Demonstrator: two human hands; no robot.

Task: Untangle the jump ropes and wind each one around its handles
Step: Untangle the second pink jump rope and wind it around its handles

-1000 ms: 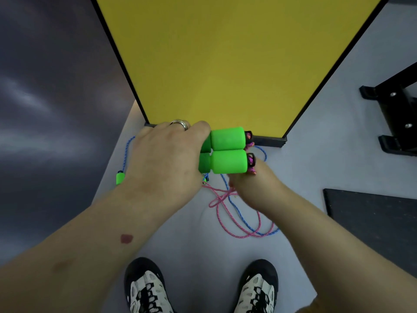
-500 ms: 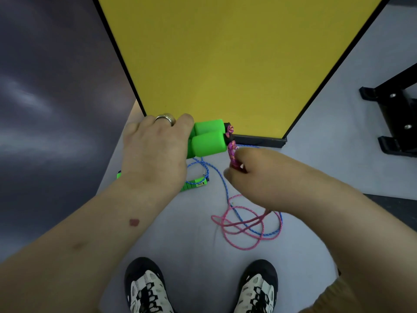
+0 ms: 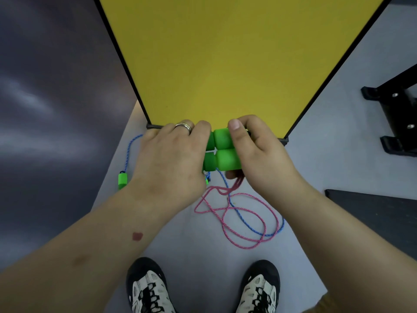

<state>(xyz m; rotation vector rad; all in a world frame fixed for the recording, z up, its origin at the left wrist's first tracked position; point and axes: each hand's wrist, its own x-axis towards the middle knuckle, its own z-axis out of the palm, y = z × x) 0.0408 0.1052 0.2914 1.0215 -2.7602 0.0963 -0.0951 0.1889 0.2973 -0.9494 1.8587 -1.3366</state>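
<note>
A tall yellow panel (image 3: pixel 225 59) with a dark frame stood upright on the pale grey floor (image 3: pixel 203 251) and filled the upper middle of the view. A dark wall ran down the left side, a black metal stand (image 3: pixel 397 114) sat at the right edge, and a dark mat (image 3: pixel 379 213) lay on the floor at the lower right. Two black-and-white shoes (image 3: pixel 149 290) showed at the bottom.

Both bare forearms reached forward and met just in front of the panel's base. The left hand (image 3: pixel 171 159), a ring (image 3: pixel 184 126) on one finger, was wrapped over the left end of a pair of green handles (image 3: pixel 222 154) held side by side and lying crosswise; its grip was pressed closed around them. The right hand (image 3: pixel 259 154) covered their right end, thumb on top and fingers curled beneath, its grip also clamped on the handles, with a strand of pink rope (image 3: pixel 239 222) coming out from under its fingers.

That pink rope hung down to the floor and lay there in loose loops, crossed and overlapped by a blue rope (image 3: pixel 248 224). The blue rope also showed to the left of the left hand, running down to another green handle (image 3: pixel 122 180) lying on the floor, well apart from the held pair.
</note>
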